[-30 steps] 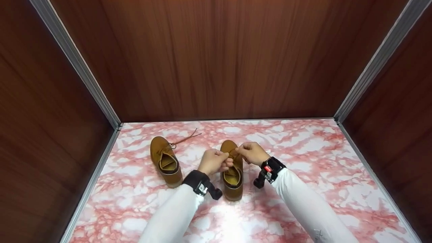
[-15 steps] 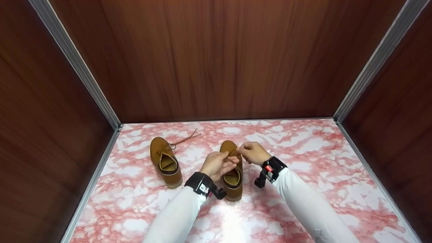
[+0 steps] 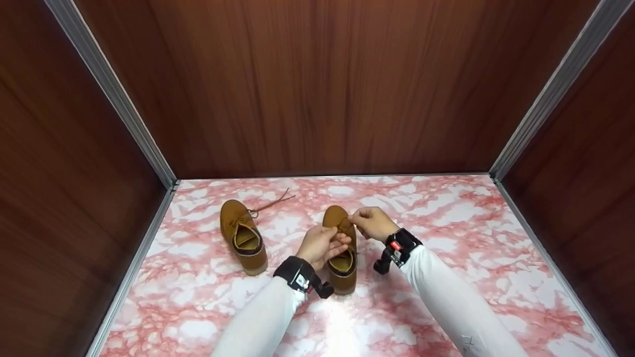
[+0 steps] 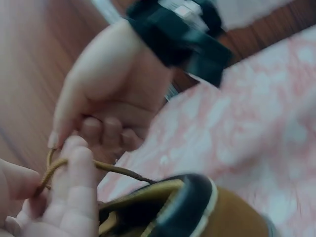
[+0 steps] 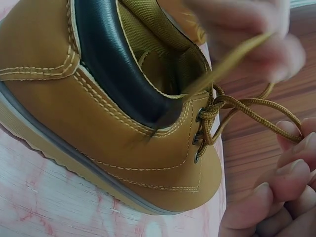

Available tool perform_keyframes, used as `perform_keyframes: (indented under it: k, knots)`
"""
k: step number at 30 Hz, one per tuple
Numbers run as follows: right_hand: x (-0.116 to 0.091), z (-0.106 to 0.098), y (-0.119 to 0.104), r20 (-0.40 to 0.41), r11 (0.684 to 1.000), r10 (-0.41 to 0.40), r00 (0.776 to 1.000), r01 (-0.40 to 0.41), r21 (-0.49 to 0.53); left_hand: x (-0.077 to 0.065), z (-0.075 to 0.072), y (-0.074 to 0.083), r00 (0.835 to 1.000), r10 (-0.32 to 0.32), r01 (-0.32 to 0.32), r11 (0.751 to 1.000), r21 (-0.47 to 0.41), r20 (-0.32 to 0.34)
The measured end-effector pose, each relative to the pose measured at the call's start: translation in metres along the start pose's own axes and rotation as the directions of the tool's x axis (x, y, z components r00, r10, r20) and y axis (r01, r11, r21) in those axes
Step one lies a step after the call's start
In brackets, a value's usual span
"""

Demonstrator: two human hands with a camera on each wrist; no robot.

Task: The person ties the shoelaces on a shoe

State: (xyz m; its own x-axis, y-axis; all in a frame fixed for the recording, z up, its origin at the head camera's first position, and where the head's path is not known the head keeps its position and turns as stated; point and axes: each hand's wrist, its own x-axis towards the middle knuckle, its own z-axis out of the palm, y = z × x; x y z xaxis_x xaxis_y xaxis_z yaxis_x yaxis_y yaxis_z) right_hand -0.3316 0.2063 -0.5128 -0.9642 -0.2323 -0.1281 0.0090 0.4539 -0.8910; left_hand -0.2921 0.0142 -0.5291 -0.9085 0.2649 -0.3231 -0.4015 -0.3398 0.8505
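A tan lace-up shoe (image 3: 342, 283) with a dark padded collar stands between both hands, toe toward the back wall. My left hand (image 3: 322, 245) is over its opening, thumb and forefinger pinching the brown shoelace (image 4: 123, 171), which runs across the fingers in the left wrist view. To the right of the toe, my right hand (image 3: 375, 224) pinches a loop of the same lace. That loop (image 5: 269, 103) stretches from the knotted lace at the eyelets to the right fingertips (image 5: 291, 133). A loose lace end crosses the collar, blurred, in the right wrist view.
A matching tan shoe (image 3: 252, 262) stands to the left, its lace (image 3: 275, 202) trailing toward the back right. Underneath is a red-and-white marbled surface (image 3: 446, 297). Dark wood panels (image 3: 317, 89) with grey metal corner strips enclose the back and both sides.
My left hand has shifted slightly right, and its lower fingers have spread from a tighter curl. The right hand stays almost in place, keeping its pinch on the lace. The shoes have not moved.
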Motion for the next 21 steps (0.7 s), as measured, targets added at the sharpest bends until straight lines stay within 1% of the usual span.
perform_keyframes:
  k: [2,3,4,5,6,8,9,10,11,12,13,16,18,19,21]
  knots:
    - [0.000,0.000,-0.001,-0.001,1.000,0.001,1.000,-0.001,0.002,-0.002,0.001,0.000,0.999,0.031,-0.028,0.995,0.099,-0.033]
    - [0.000,0.000,-0.001,-0.002,1.000,0.002,1.000,-0.002,0.005,-0.002,0.001,0.000,0.997,0.060,-0.051,0.984,0.172,-0.049]
    - [0.000,0.000,-0.001,-0.002,1.000,0.003,1.000,-0.003,0.007,-0.003,0.001,0.001,0.993,0.097,-0.078,0.963,0.258,-0.064]
    - [0.000,0.000,-0.001,-0.001,1.000,0.004,1.000,-0.004,0.010,-0.004,0.001,0.002,0.986,0.149,-0.112,0.925,0.363,-0.074]
    - [0.000,0.001,-0.002,-0.003,1.000,0.005,1.000,-0.005,0.013,-0.004,0.000,0.003,0.976,0.201,-0.141,0.872,0.468,-0.081]
    - [0.000,0.001,-0.002,-0.006,1.000,0.004,1.000,-0.004,0.016,-0.004,-0.002,0.004,0.951,0.297,-0.171,0.738,0.653,-0.087]
    - [0.000,0.001,-0.002,-0.007,1.000,0.003,1.000,-0.003,0.015,-0.004,-0.003,0.005,0.938,0.335,-0.175,0.675,0.717,-0.086]
    - [0.001,0.001,-0.001,-0.007,1.000,0.002,1.000,-0.002,0.013,-0.004,-0.004,0.005,0.929,0.361,-0.174,0.622,0.763,-0.083]
    - [0.001,0.001,-0.001,-0.008,1.000,0.000,1.000,0.000,0.012,-0.003,-0.006,0.005,0.922,0.378,-0.171,0.581,0.796,-0.078]
    - [0.001,0.001,-0.001,-0.011,1.000,-0.003,1.000,0.003,0.009,-0.002,-0.007,0.005,0.922,0.381,-0.166,0.558,0.813,-0.073]
    - [0.001,0.001,-0.001,-0.013,1.000,-0.006,1.000,0.006,0.006,-0.002,-0.009,0.005,0.923,0.380,-0.163,0.540,0.826,-0.066]
    - [0.001,0.002,-0.002,-0.032,1.000,-0.010,0.999,0.010,-0.006,0.001,-0.012,0.006,0.925,0.378,-0.174,0.502,0.847,-0.034]
    - [0.001,0.002,-0.002,-0.053,1.000,-0.015,0.998,0.014,-0.018,0.004,-0.013,0.008,0.920,0.392,-0.194,0.482,0.855,-0.012]
    - [0.001,0.002,-0.002,-0.064,1.000,-0.017,0.998,0.015,-0.024,0.006,-0.014,0.008,0.916,0.401,-0.205,0.475,0.856,-0.003]
    - [0.001,0.002,-0.003,-0.084,0.999,-0.020,0.996,0.018,-0.036,0.008,-0.014,0.010,0.911,0.413,-0.226,0.472,0.852,0.013]
